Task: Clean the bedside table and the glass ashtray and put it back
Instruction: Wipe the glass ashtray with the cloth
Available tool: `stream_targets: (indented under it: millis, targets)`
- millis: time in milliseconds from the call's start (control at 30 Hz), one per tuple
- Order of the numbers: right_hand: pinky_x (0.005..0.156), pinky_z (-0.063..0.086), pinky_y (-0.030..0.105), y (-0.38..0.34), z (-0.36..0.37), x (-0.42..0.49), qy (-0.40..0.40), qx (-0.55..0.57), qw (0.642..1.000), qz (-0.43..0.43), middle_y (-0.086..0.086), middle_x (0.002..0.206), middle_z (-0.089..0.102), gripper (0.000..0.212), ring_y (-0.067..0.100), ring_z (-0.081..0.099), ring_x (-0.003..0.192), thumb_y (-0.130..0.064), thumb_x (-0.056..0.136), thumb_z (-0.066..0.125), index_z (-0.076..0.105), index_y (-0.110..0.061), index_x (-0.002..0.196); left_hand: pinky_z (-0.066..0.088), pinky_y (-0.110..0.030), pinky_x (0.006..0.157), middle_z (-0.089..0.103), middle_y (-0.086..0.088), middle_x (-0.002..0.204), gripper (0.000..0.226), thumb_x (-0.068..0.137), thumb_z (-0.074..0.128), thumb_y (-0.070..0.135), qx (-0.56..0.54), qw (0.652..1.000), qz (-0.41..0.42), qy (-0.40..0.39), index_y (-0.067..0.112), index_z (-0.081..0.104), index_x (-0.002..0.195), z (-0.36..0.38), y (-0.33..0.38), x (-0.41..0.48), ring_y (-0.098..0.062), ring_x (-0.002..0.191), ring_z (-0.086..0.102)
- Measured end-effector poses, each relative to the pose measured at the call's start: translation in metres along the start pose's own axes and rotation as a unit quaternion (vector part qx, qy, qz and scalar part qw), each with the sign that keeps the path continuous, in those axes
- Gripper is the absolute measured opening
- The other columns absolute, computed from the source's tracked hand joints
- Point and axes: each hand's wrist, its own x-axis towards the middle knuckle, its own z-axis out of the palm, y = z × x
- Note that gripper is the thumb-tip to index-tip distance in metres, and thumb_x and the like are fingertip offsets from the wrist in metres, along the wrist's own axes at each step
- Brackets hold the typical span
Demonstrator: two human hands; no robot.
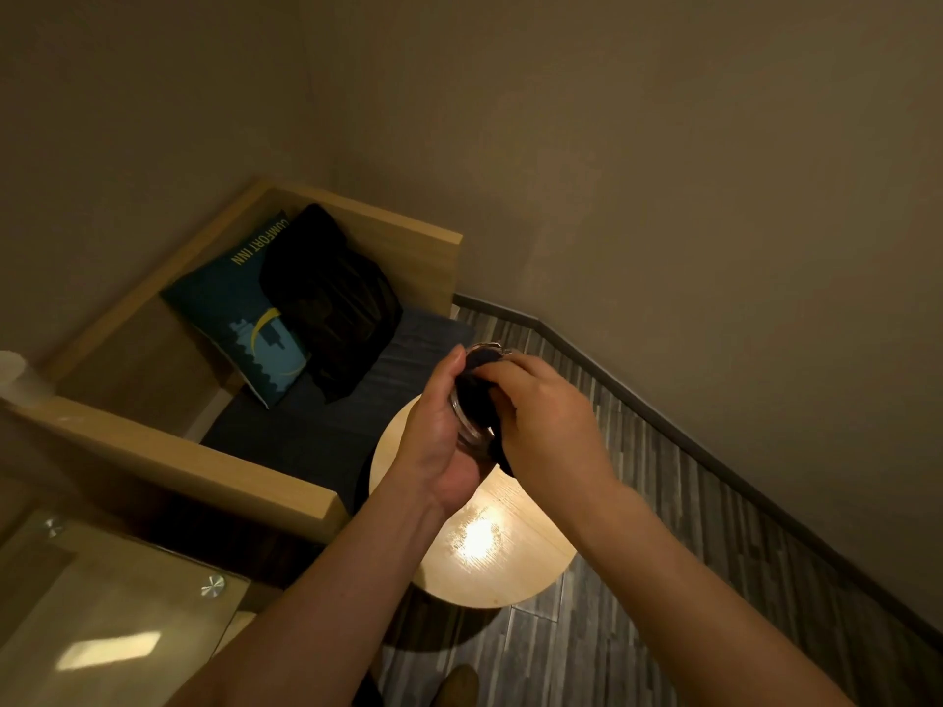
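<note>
The work looks about midway to me: the glass ashtray [467, 427] is off the desk [510, 553] and being wiped, so setting it back is yet to come. The round desk top shines under a glare of light, but I cannot tell whether it has been wiped. The ashtray is tilted on edge in the air over the desk's far edge. The left hand [441, 436] makes the grip on it, with the palm cupped behind the glass and the thumb up along its rim. The right hand [543, 415] has its fingers curled round a dark cloth [474, 385] and presses it into the bowl. A Comfort Inn cushion [245, 318] lies on the bench beyond.
</note>
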Motion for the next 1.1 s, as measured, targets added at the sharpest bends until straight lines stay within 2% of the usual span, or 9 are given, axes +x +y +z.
stream_targets:
  millis: [167, 267, 433, 500, 567, 667, 833, 933, 1100]
  targets:
    - [0.076, 0.05, 0.028, 0.007, -0.014, -0.001, -0.109, -0.088, 0.99, -0.008, -0.001, 0.125, 0.062, 0.046, 0.025, 0.063, 0.107, -0.011, 0.09, 0.069, 0.053, -0.023, 0.131, 0.054, -0.049, 0.102, 0.075, -0.017, 0.126, 0.046, 0.094, 0.062, 0.047, 0.032, 0.999, 0.013, -0.01, 0.016, 0.074, 0.125, -0.004, 0.003, 0.002, -0.034, 0.121, 0.07]
    - [0.077, 0.054, 0.033, 0.012, -0.016, -0.005, -0.149, -0.086, 0.985, -0.024, 0.001, 0.118, 0.063, 0.036, 0.025, 0.063, 0.099, -0.016, 0.093, 0.064, 0.052, -0.022, 0.126, 0.056, -0.047, 0.101, 0.073, -0.018, 0.128, 0.049, 0.094, 0.066, 0.044, 0.061, 0.998, 0.02, -0.007, 0.014, 0.07, 0.132, -0.007, 0.003, 0.004, -0.033, 0.12, 0.071]
    - [0.066, 0.047, 0.027, 0.024, -0.015, -0.009, -0.175, 0.06, 0.983, 0.015, 0.0, 0.096, 0.065, 0.016, 0.021, 0.061, 0.083, -0.021, 0.1, 0.05, 0.052, -0.025, 0.115, 0.06, -0.045, 0.096, 0.073, -0.019, 0.129, 0.045, 0.102, 0.059, 0.043, 0.096, 0.995, 0.02, -0.002, 0.015, 0.067, 0.135, -0.009, 0.001, 0.005, -0.033, 0.119, 0.072]
    - [0.066, 0.05, 0.029, 0.026, -0.011, -0.013, -0.168, 0.116, 0.979, 0.024, -0.003, 0.091, 0.065, 0.015, 0.018, 0.063, 0.079, -0.036, 0.098, 0.055, 0.051, -0.028, 0.11, 0.06, -0.043, 0.092, 0.073, -0.019, 0.127, 0.044, 0.101, 0.06, 0.042, 0.103, 0.994, 0.02, -0.006, 0.013, 0.067, 0.135, -0.008, 0.0, 0.004, -0.033, 0.115, 0.073]
    - [0.07, 0.057, 0.033, 0.029, -0.005, -0.017, -0.161, 0.123, 0.979, 0.008, -0.008, 0.094, 0.066, 0.028, 0.013, 0.066, 0.082, -0.051, 0.09, 0.063, 0.051, -0.033, 0.108, 0.062, -0.042, 0.088, 0.075, -0.018, 0.124, 0.044, 0.101, 0.061, 0.042, 0.11, 0.994, 0.013, -0.009, 0.012, 0.069, 0.132, -0.009, -0.003, 0.0, -0.031, 0.11, 0.075]
    - [0.075, 0.062, 0.036, 0.033, 0.003, -0.022, -0.141, 0.223, 0.964, 0.032, -0.011, 0.101, 0.065, 0.025, 0.012, 0.067, 0.089, -0.039, 0.088, 0.073, 0.053, -0.036, 0.103, 0.062, -0.04, 0.083, 0.077, -0.017, 0.116, 0.046, 0.101, 0.059, 0.044, 0.106, 0.994, -0.007, -0.016, 0.009, 0.072, 0.127, -0.014, -0.01, -0.003, -0.029, 0.105, 0.076]
    - [0.082, 0.064, 0.046, 0.04, 0.011, -0.028, -0.111, 0.411, 0.9, 0.097, 0.0, 0.103, 0.073, 0.017, 0.023, 0.073, 0.096, -0.019, 0.093, 0.073, 0.062, -0.029, 0.1, 0.055, -0.047, 0.102, 0.071, -0.021, 0.131, 0.052, 0.095, 0.062, 0.046, 0.107, 0.994, -0.014, -0.024, 0.009, 0.07, 0.131, -0.024, -0.017, -0.004, -0.034, 0.121, 0.07]
    - [0.082, 0.064, 0.048, 0.045, 0.01, -0.033, -0.093, 0.546, 0.821, 0.139, 0.01, 0.106, 0.075, 0.015, 0.035, 0.074, 0.101, -0.02, 0.091, 0.071, 0.062, -0.02, 0.102, 0.053, -0.047, 0.104, 0.071, -0.023, 0.13, 0.056, 0.094, 0.061, 0.049, 0.109, 0.993, -0.037, -0.04, 0.008, 0.07, 0.131, -0.025, -0.018, -0.007, -0.034, 0.118, 0.069]
    - [0.076, 0.063, 0.041, 0.055, 0.014, -0.035, -0.021, 0.689, 0.701, 0.185, 0.007, 0.1, 0.077, 0.02, 0.028, 0.075, 0.09, -0.018, 0.094, 0.065, 0.056, -0.011, 0.11, 0.052, -0.052, 0.105, 0.056, -0.02, 0.152, 0.07, 0.094, 0.065, 0.055, 0.055, 0.997, -0.035, -0.051, 0.011, 0.056, 0.148, -0.037, -0.02, 0.005, -0.035, 0.135, 0.057]
